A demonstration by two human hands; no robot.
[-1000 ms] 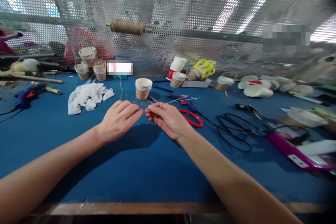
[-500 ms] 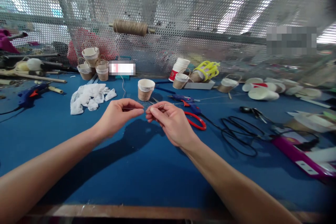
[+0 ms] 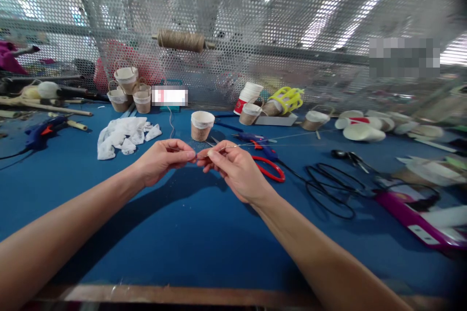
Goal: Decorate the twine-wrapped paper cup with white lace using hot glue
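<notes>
My left hand [image 3: 166, 159] pinches a thin strand, its fingertips close to those of my right hand [image 3: 233, 167]. The right hand also grips it: a twisted wire or cord [image 3: 229, 146] comes out over its index finger, and fine strands run off to the right. Whether it is wire or twine I cannot tell. Just behind the hands stands a small brown cup [image 3: 200, 133] with a white lace rim, upright on the table. Scissors with red handles [image 3: 270, 169] lie beside my right hand, partly hidden by it.
A blue glue gun [image 3: 255, 140] lies behind the scissors. White lace [image 3: 126, 135] is heaped at left. Finished little buckets [image 3: 126, 80] stand stacked behind it. Black cable [image 3: 330, 189] and a purple power strip [image 3: 412, 218] lie at right. A twine spool [image 3: 181, 41] hangs on the mesh.
My left hand has shifted slightly, its fingertips now nearer my right hand's. The right hand keeps its pinch on the strand. The view has moved a little.
</notes>
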